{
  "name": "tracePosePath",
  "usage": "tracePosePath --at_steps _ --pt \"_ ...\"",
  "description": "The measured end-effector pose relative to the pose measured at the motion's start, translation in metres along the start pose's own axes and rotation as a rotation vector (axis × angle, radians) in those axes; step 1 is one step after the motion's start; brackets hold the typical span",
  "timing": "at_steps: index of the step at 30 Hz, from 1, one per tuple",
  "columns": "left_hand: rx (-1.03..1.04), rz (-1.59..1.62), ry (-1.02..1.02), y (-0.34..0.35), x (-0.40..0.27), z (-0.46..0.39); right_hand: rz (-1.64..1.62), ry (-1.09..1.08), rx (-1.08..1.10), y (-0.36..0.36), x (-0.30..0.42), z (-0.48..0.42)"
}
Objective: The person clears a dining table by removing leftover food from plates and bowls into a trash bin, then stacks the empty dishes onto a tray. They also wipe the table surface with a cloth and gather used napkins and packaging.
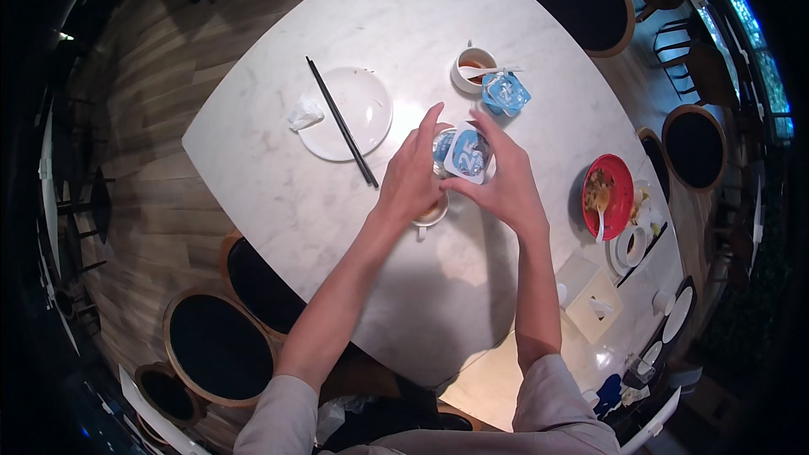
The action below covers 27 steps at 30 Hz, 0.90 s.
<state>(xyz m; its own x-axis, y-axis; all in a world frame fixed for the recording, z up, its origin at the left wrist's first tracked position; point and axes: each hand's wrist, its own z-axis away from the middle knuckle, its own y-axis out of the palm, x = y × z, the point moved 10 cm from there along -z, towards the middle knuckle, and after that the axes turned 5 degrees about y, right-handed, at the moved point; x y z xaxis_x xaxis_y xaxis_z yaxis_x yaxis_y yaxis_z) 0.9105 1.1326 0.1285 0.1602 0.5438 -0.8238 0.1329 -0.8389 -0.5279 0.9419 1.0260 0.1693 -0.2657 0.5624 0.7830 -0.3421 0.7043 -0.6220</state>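
Both my hands meet over the middle of the marble-look table [272, 95]. Between the fingers and thumb of my right hand [509, 180] is a small plastic cup with a blue-and-white printed lid [469, 153], tilted up towards me. My left hand [411, 170] curves along its left side, close to another blue printed piece [444, 146] behind the lid. Whether my left fingers grip that piece is hidden. Under my left wrist, a handled cup of brownish liquid [431, 213] shows partly. Beyond my hands stand a blue foil-topped cup [504, 93] and a white cup with a spoon [464, 79].
Black chopsticks [341, 120] cross a white plate [370, 133], with a crumpled tissue [305, 115] at its left rim. On the right are a red bowl of food scraps [622, 193], a small white bowl [634, 246] and a tissue box [597, 322]. Round stools [221, 347] surround the table.
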Motion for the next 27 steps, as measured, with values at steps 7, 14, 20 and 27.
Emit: tracePosePath --at_steps 7,14,20,27 --pt "-0.038 0.031 -0.018 -0.008 -0.002 0.004 -0.102 -0.034 0.004 -0.003 0.005 0.003" --pt "-0.037 0.017 0.010 -0.010 -0.005 0.006 -0.009 -0.095 -0.015 0.006 0.008 0.002" --pt "-0.090 0.021 0.008 -0.018 0.002 0.009 -0.070 -0.095 -0.019 0.010 0.002 -0.001" --pt "-0.188 0.059 -0.090 -0.049 0.011 0.005 0.232 0.233 -0.531 -0.066 -0.118 -0.042"
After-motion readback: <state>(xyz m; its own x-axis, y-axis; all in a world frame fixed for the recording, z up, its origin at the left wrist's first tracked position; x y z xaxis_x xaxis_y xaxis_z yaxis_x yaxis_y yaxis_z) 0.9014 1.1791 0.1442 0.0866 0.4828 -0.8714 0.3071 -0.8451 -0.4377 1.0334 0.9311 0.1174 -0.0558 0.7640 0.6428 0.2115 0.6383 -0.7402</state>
